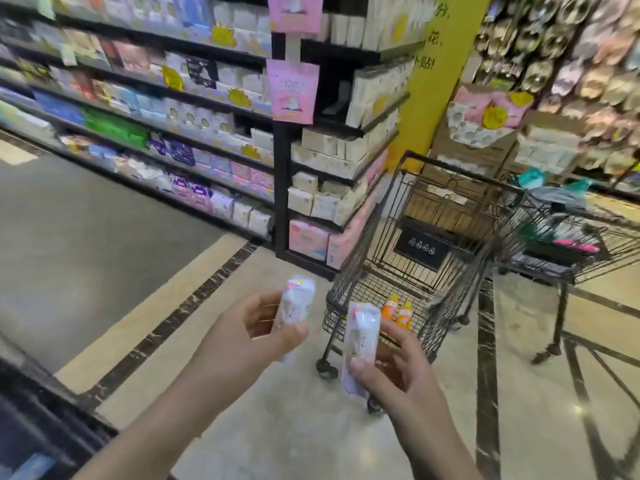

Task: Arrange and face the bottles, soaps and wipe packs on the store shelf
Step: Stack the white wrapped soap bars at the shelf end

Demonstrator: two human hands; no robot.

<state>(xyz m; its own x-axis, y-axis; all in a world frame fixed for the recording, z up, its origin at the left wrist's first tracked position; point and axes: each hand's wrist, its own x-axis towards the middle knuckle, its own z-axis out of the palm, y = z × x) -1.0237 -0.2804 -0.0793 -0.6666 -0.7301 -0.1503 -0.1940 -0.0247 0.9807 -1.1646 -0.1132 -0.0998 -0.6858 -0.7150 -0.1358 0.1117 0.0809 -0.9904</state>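
My left hand [242, 337] grips a white wipe pack with pink print [296, 306], held upright over the floor. My right hand [398, 372] grips a second, matching wipe pack [360, 344], thumb across its lower front. Both packs are in front of a black wire shopping cart [391, 237]. Two orange bottles with yellow caps [398, 311] lie in the bottom of that cart. The store shelf [280, 188] stands ahead at the left, filled with white, pink and blue packs on several levels.
A second cart [568, 237] holding bags stands at the right. A yellow pillar [436, 81] rises behind the carts, with cardboard display bins [485, 133] and hanging goods at the far right. A dark counter edge [41, 427] is at the lower left.
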